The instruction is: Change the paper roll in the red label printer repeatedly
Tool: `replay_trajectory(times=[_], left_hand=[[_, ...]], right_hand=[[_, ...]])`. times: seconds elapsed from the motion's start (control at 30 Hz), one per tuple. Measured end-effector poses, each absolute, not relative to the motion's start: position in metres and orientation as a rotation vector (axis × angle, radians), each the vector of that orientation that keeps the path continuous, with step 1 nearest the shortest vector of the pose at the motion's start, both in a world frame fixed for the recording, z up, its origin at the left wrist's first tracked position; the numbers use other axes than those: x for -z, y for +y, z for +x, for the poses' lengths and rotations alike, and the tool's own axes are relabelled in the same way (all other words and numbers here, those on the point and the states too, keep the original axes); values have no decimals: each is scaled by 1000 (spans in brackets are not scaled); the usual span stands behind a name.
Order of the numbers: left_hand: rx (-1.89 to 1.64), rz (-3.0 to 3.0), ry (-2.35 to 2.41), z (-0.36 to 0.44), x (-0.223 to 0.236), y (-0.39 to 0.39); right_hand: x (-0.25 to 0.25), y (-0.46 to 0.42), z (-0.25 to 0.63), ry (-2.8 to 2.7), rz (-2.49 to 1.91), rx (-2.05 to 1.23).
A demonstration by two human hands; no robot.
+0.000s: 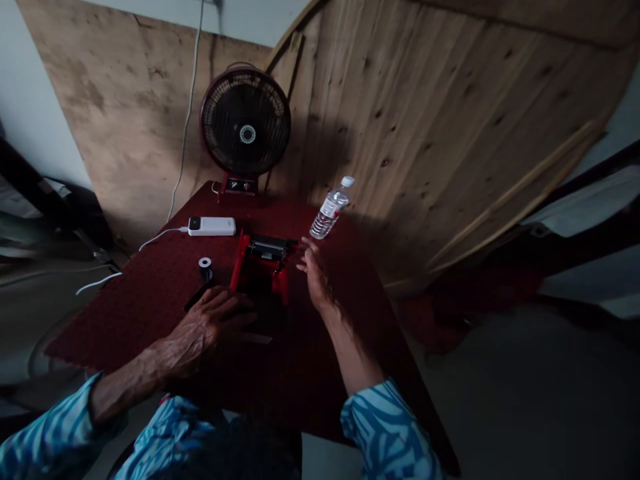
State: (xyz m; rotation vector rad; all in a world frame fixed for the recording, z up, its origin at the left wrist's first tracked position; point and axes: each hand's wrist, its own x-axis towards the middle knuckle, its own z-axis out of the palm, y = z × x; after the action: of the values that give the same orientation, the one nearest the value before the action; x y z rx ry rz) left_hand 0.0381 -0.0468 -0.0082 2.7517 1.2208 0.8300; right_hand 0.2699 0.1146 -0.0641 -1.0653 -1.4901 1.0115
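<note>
The left hand (220, 318) lies at the near left end of a red and black device (269, 248) on a dark red table (350, 287); whether it grips anything, I cannot tell. The right hand (316, 275), fingers loosely bent, is at the device's far right corner; its grip is unclear too. Beyond stand 1 clear bottle (330, 211) and 1 round fan (246, 123). Left of the device are 1 white power bank (212, 227) and 1 small roll (205, 265).
</note>
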Motion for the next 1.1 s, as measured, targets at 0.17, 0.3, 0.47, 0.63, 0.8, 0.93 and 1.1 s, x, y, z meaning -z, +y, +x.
replay_trajectory(times=[0.17, 0.3, 0.47, 0.63, 0.8, 0.93, 1.1], left_hand=[[-905, 2733, 1297, 38, 25, -52], [-971, 2739, 1235, 34, 28, -54], [-1137, 2638, 1381, 26, 30, -53], [-1008, 2598, 1604, 23, 38, -50], [-927, 2679, 1645, 21, 44, -48], [-920, 2702, 1649, 19, 44, -45], [-947, 2606, 1608, 20, 47, -45]], right_hand=[[57, 90, 267, -1602, -1010, -868], [66, 46, 273, -1718, -989, -652], [75, 28, 267, -1665, -968, -667], [83, 30, 265, -1645, -971, -632], [93, 26, 263, -1611, -964, -622], [97, 24, 263, -1635, -986, -575], [108, 23, 260, -1577, -996, -559]])
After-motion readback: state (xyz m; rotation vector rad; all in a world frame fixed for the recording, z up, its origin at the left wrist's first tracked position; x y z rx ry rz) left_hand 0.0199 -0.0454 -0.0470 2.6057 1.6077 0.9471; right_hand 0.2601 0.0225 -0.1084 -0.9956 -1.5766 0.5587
